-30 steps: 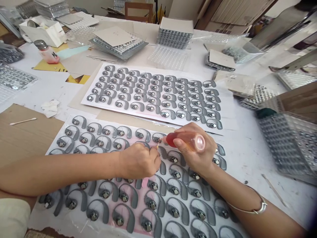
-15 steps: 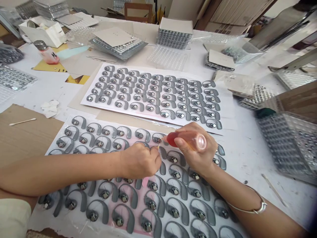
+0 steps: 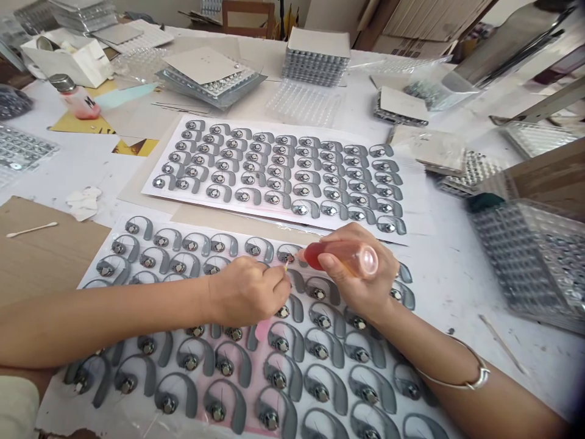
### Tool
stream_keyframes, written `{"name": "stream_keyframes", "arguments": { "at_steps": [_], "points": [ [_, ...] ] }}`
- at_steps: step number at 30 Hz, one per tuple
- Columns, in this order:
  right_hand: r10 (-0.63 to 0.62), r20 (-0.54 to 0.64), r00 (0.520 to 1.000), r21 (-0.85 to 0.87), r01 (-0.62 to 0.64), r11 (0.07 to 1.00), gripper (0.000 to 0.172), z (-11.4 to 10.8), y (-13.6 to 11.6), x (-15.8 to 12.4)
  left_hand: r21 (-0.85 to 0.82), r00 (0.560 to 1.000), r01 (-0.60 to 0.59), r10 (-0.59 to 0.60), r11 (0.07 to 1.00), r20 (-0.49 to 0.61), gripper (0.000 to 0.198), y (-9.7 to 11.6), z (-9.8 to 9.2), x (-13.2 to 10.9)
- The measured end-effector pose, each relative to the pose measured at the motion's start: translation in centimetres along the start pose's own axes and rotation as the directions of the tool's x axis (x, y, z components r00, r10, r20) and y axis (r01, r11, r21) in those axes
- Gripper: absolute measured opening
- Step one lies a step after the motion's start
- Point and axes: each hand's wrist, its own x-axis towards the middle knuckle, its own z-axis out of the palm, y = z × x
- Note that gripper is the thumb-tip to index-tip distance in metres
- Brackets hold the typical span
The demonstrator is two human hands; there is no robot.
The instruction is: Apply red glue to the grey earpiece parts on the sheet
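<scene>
Over the near sheet (image 3: pixel 137 421) of grey hook-shaped pieces, head view: the left hand (image 3: pixel 244 296) has its grip pinched together on a thin stick (image 3: pixel 286 264), tip pointing up toward the top row. Against a second ago, that hand sits a little higher and further left, and the stick tip now stands just beside the hook piece (image 3: pixel 289 253) next to the bottle's mouth rather than below it. The right hand (image 3: pixel 365 277) keeps its grip clamped on a small bottle of red liquid (image 3: pixel 342 258), lying near flat, mouth toward the stick; its pose is nearly unchanged. Judging by this, the work has stepped along to another piece in the same row, with the bottle kept close.

Beyond, a far sheet (image 3: pixel 411 228) of similar pieces lies on the counter (image 3: pixel 457 280), untouched. A cotton swab (image 3: pixel 31 229) rests on brown cardboard (image 3: pixel 46 256) at left.
</scene>
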Motion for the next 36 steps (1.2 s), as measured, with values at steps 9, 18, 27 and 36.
{"name": "stream_keyframes", "arguments": {
  "at_steps": [9,18,27,36],
  "points": [
    [-0.096,0.005,0.995,-0.049,0.096,0.994,0.008,-0.1,-0.3,0.2,0.017,0.999,-0.024,0.024,1.000,0.021,0.014,0.1,0.2,0.1],
    [-0.160,0.015,0.987,-0.092,0.160,0.983,0.009,-0.1,-0.2,0.0,0.027,0.996,-0.035,0.032,0.999,0.086,0.014,0.3,0.4,0.0],
    [0.096,-0.142,0.985,0.089,-0.084,0.993,0.022,-2.9,0.4,0.2,-0.039,0.999,0.004,-0.002,0.999,0.049,0.014,0.1,0.3,0.0],
    [0.124,-0.009,0.992,-0.039,-0.125,0.991,0.030,-3.6,-0.5,-1.1,-0.070,0.997,0.007,-0.002,0.998,0.081,0.011,-0.4,0.1,-0.1]
  ]
}}
